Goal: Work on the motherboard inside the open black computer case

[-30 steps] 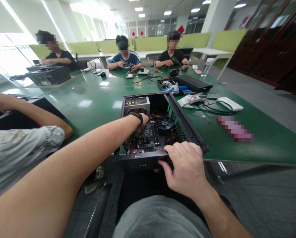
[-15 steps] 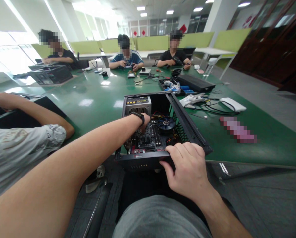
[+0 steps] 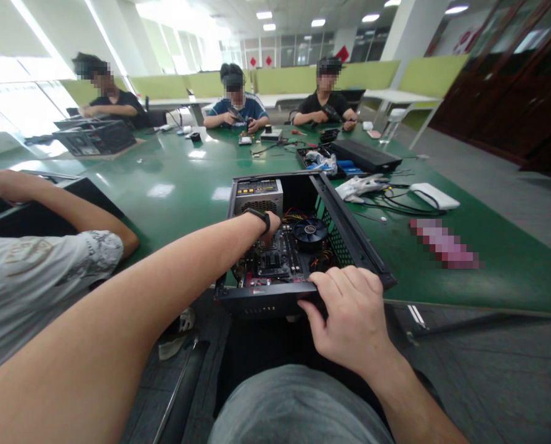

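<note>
An open black computer case (image 3: 349, 240) lies at the near edge of the green table (image 3: 178, 179), its motherboard (image 3: 275, 259), round CPU fan (image 3: 309, 231) and grey power supply (image 3: 258, 194) showing. My left hand (image 3: 270, 224), with a black band on its wrist, reaches down inside the case next to the power supply; its fingers are hidden. My right hand (image 3: 349, 311) curls over the case's near rim, gripping it.
A person's arm in a grey sleeve (image 3: 48, 271) rests at my left beside another black case (image 3: 39, 216). White cloth and cables (image 3: 372, 188), a white box (image 3: 435, 195) and a black flat unit (image 3: 365, 155) lie to the right. Three people sit at the far side.
Almost nothing differs; the view has shifted a little and both hands stay where they were on and in the case.
</note>
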Demonstrator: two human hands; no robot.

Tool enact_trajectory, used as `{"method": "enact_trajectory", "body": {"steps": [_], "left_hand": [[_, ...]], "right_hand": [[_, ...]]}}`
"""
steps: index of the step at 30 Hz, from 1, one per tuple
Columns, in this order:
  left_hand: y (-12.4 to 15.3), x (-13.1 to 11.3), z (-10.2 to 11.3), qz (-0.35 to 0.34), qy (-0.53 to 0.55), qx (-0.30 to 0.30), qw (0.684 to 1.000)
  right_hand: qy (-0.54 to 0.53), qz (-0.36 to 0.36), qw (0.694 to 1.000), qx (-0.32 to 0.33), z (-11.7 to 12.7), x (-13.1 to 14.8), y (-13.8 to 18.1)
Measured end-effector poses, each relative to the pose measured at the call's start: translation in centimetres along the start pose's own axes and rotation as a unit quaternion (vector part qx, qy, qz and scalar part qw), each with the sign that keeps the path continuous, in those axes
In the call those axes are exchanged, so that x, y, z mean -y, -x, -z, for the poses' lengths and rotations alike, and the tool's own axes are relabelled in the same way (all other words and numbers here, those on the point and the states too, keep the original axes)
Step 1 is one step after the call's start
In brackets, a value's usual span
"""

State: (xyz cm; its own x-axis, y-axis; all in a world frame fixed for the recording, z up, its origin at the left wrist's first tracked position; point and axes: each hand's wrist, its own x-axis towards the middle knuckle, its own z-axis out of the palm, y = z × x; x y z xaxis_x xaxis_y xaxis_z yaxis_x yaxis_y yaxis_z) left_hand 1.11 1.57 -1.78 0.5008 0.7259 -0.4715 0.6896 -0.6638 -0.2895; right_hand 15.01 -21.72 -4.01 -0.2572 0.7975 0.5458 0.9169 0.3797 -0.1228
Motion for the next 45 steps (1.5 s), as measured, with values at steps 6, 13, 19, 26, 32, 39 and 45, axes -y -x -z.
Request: {"method": "enact_trajectory", "body": {"steps": [6,13,19,26,32,39,45], "left_hand": [[0.33,-0.28,0.4,-0.004,-0.018,0.02,1.0],[0.63,-0.29,0.61,0.008,0.001,0.012,1.0],[0.3,-0.17,0.45,0.004,-0.009,0.019,1.0],[0.36,-0.24,0.53,0.013,-0.008,0.026,1.0],[0.41,-0.21,0.46,0.013,0.002,0.018,1.0],[0.7,-0.33,0.54,0.01,0.001,0.009,1.0],[0.14,-0.06,0.12,0.002,-0.014,0.011,1.0]], "right_hand": [[-0.004,-0.001,1.0,0.0,-0.05,0.0,0.01],[-0.003,-0.003,1.0,0.002,-0.06,0.03,-0.03],[-0.003,-0.002,1.0,0.0,0.05,0.0,-0.01],[0.0,-0.003,1.0,-0.001,-0.03,0.01,0.03],[-0.003,-0.001,1.0,-0.003,-0.11,0.03,-0.06],[-0.005,-0.003,1.0,-0.003,-0.02,0.04,0.0],[-0.007,-0.003,1.0,-0.003,-0.03,0.01,0.03]]}}
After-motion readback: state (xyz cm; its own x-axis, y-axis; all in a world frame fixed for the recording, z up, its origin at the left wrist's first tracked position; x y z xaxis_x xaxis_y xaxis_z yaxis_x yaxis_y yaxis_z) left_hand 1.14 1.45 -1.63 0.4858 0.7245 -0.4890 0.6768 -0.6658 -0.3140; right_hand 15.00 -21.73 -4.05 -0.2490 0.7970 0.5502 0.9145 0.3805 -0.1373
